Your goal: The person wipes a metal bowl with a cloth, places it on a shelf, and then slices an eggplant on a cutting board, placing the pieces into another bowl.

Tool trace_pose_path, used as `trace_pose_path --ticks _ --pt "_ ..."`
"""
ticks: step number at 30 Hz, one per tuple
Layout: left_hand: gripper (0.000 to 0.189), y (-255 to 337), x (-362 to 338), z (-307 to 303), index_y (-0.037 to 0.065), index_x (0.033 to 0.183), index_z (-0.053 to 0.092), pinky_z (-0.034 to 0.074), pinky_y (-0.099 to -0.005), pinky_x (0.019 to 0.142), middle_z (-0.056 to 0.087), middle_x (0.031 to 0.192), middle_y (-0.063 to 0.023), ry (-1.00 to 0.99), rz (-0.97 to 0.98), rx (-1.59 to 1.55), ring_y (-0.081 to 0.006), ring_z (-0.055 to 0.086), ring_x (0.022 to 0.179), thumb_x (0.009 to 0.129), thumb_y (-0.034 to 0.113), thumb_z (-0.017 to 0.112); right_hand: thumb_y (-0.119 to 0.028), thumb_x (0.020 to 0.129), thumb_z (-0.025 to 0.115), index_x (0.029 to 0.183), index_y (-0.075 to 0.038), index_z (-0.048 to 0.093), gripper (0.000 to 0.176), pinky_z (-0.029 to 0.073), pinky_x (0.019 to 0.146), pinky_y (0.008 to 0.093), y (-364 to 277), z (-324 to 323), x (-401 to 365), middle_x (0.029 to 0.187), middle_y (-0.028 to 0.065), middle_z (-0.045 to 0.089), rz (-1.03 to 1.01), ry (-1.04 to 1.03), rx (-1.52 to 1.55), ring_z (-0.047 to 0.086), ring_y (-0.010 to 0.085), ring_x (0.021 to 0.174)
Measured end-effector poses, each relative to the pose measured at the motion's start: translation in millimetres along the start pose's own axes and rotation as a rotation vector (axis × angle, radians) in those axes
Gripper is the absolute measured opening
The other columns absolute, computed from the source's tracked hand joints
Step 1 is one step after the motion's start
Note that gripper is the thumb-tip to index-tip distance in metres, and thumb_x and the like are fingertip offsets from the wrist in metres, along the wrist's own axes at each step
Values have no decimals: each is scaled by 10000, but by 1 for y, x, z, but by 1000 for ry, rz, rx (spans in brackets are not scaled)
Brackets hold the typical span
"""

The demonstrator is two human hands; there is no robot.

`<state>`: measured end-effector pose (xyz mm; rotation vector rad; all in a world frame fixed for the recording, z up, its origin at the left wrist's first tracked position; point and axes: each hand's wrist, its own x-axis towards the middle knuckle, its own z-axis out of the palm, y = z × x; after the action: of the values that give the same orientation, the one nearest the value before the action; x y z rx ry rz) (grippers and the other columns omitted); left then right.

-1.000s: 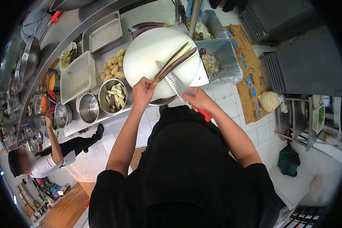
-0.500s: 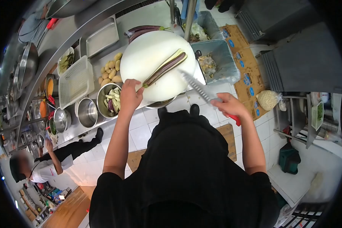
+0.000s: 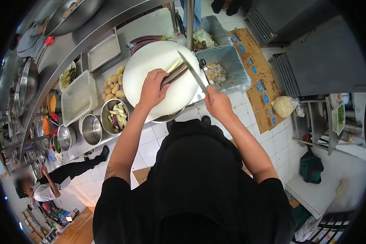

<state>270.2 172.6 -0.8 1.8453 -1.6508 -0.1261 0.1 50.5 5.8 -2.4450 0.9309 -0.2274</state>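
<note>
On the round white cutting board (image 3: 139,67) lies a purple eggplant (image 3: 176,73) with pale cut faces, slanting up to the right. My left hand (image 3: 153,87) is closed over its lower part, pressing it against the board and hiding that end. In my right hand (image 3: 218,103) is a kitchen knife (image 3: 194,73), its blade crossing over the eggplant's far end. The knife's handle is covered by my fingers. More whole eggplants (image 3: 148,40) lie behind the board. To the left, a steel pot (image 3: 115,116) holds cut eggplant pieces.
Potatoes (image 3: 114,84) lie left of the board, near a white plastic basket (image 3: 79,97) and an empty steel pot (image 3: 92,129). A lined waste bin (image 3: 227,73) stands right of the board. Another person (image 3: 44,189) stands at the counter, lower left.
My left hand moved from the eggplant's near end up onto its body. My right hand swung the knife up and left, from beside the board to over the eggplant.
</note>
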Motion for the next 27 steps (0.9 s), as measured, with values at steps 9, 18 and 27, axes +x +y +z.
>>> trace_pose_path --ticks 9,18,27 --pt "361 -6 11 6 54 1162 631 468 -462 1053 609 1275 -159 -113 87 -123 -401 549 1233 824 -55 694 -51 933 558 1045 2 566 125 599 701 504 -51 -12 17 801 223 737 -109 -162 -205 755 400 776" --pt "362 -9 10 12 57 1143 648 474 -447 1054 628 1265 -139 -74 57 -158 -376 558 1227 804 -65 690 -50 942 551 1058 13 569 133 600 749 503 -57 -1 32 847 241 748 -13 -278 -216 761 412 846" --pt "254 -24 -45 -39 84 1053 708 484 -432 1022 646 1223 -116 158 -124 -116 -373 568 1200 818 16 776 -128 981 578 1037 -16 527 135 561 716 569 -34 -7 34 784 239 719 -64 -164 -44 712 465 768"
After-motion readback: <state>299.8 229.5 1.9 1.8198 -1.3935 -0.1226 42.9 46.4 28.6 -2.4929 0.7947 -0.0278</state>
